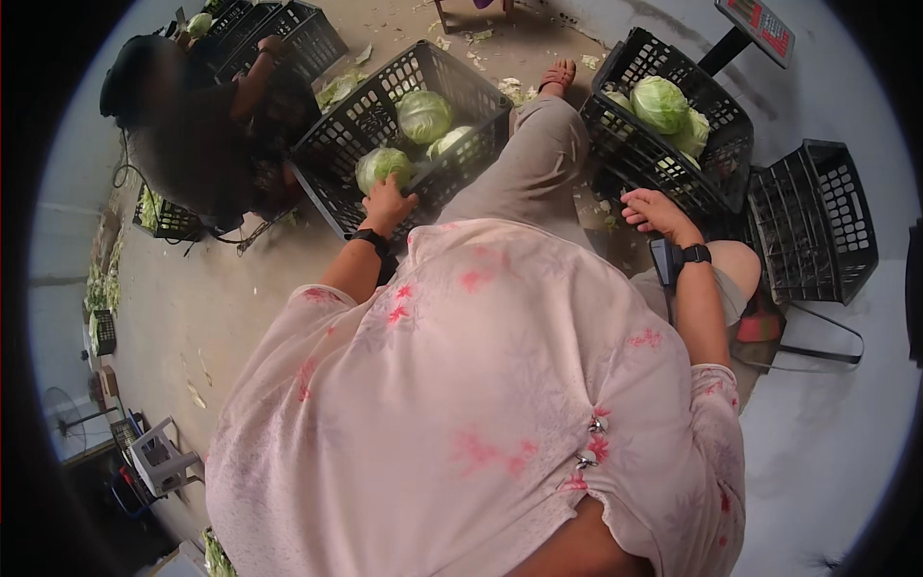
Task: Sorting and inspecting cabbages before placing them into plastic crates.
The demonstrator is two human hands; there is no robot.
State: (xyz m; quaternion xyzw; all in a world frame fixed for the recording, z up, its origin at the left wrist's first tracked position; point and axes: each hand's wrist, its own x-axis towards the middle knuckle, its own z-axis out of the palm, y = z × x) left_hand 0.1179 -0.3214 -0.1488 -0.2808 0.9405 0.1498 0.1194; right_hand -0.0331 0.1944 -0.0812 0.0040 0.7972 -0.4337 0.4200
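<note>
Cabbage, round, pale green, touching your spread left hand, right hand near black plastic crate, grip unclear.

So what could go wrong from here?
The left hand has its fingers on only the near side of a cabbage, so it might roll away if pushed. In the right crate, the top cabbage lies against others and could shift if the crate is bumped. Leaf scraps lie near the foot, so it might slip on them.
</note>
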